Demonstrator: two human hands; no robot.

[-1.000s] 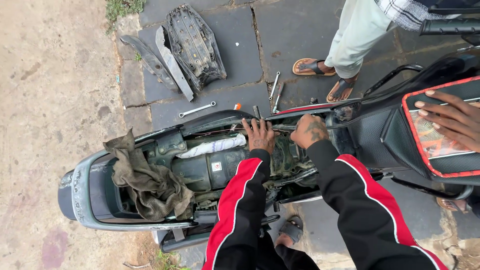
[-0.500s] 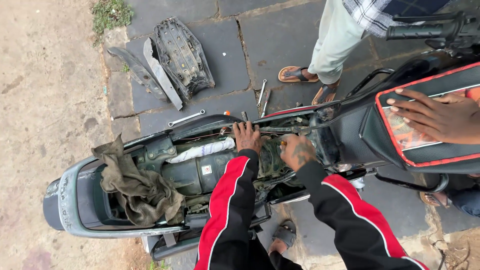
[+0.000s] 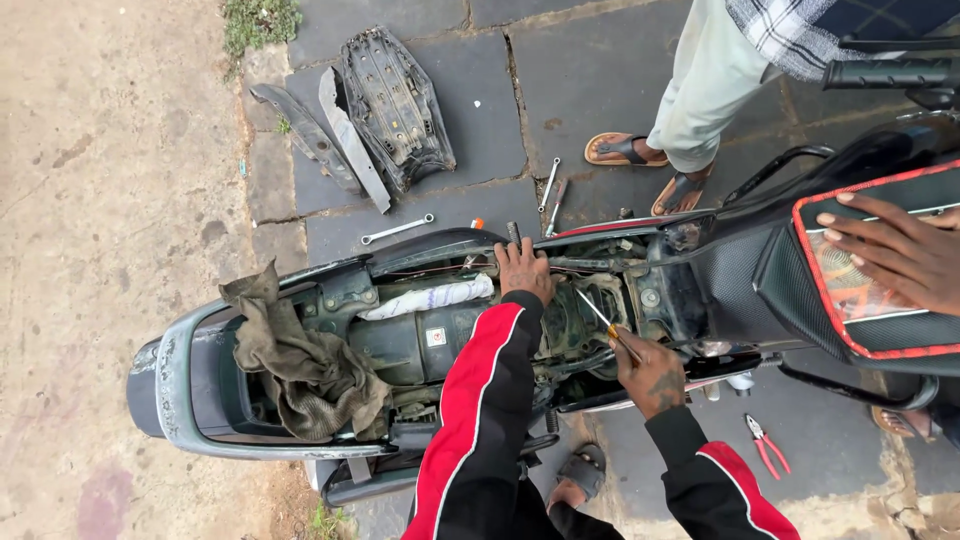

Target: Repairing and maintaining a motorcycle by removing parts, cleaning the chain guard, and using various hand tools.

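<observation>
Head view: right hand grips slim metal screwdriver; left hand on frame.

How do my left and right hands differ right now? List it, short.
The left hand lies open and empty on the far side of the motorcycle frame. The right hand is closed around a screwdriver. The left hand reaches farther across; the right hand stays at the near edge. Both come from black, red-striped sleeves.
</observation>
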